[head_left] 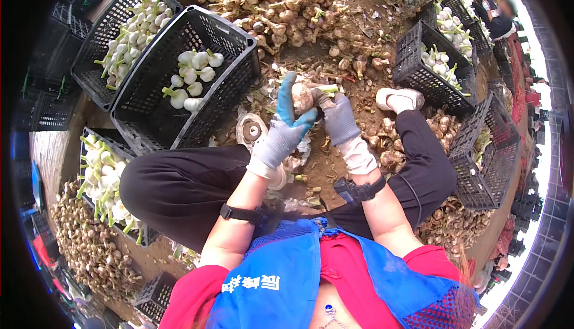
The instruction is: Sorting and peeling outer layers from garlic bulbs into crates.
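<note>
A garlic bulb (302,98) with brownish, dirty outer skin is between my two gloved hands, in front of my crossed legs. My left hand (284,127), in a grey and blue glove, has its thumb and fingers around the bulb's left side. From the right, my right hand (341,118), in a grey glove with soiled fingertips, closes on the bulb's neck beside its short green stem (328,89). Whether the right fingers hide a small tool I cannot tell. Below the hands, peeled garlic skins (294,157) litter the ground.
A black crate (190,114) with several cleaned white bulbs stands front left, beside a fuller crate (89,60). More white garlic (104,179) fills a crate by my left knee. Unpeeled garlic (281,0) is heaped ahead. Crates (412,60) stand right; another person (501,24) sits far right.
</note>
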